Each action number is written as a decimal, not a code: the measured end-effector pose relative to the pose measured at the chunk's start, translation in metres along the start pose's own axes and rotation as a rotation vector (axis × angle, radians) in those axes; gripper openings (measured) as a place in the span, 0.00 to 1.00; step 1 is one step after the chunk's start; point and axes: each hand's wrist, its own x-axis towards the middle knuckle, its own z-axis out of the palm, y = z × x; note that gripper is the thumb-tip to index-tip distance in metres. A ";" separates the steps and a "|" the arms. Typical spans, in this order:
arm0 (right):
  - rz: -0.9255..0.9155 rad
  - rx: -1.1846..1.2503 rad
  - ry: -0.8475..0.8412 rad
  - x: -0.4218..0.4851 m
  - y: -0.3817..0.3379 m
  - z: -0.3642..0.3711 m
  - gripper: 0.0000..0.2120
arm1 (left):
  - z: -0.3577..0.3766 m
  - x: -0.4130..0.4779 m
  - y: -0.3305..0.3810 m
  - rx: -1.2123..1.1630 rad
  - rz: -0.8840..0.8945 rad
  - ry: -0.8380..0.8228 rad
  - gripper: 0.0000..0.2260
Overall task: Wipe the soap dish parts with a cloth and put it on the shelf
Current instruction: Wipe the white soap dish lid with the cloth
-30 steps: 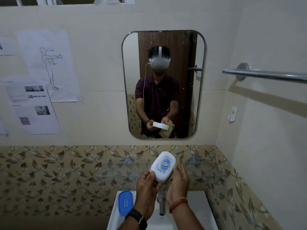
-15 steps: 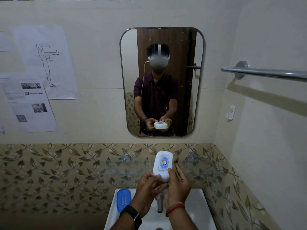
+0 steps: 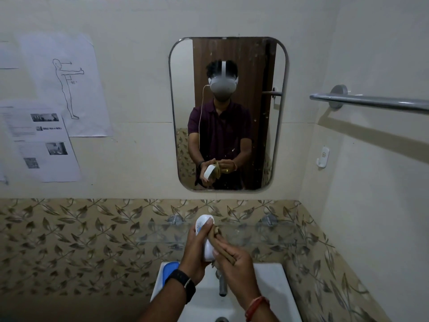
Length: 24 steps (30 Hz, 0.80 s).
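Head view, hands [image 3: 216,254] wiping soap dish lid [image 3: 204,238], cloth [image 3: 221,248]

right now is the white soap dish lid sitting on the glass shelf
No, the white soap dish lid is held in the left hand above the sink while the right hand presses a brown cloth against it.

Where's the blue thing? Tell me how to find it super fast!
Find the white sink at the bottom, under the mirror. On its back left corner, just behind the left hand's wrist, lies the blue soap dish part. It is the only bright blue thing here; the part being wiped is white.
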 end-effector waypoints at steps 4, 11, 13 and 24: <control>-0.010 -0.072 -0.118 -0.002 -0.008 -0.014 0.23 | -0.004 0.002 0.000 -0.002 -0.006 -0.047 0.33; 0.018 -0.254 -0.327 0.002 -0.017 -0.033 0.20 | -0.022 0.011 -0.004 -0.081 -0.080 -0.084 0.27; 0.061 -0.281 -0.351 0.005 -0.020 -0.044 0.19 | -0.028 0.013 -0.004 -0.119 -0.048 -0.054 0.22; -0.016 -0.367 -0.015 0.020 -0.030 -0.011 0.16 | -0.026 -0.005 -0.014 -0.038 -0.039 -0.201 0.28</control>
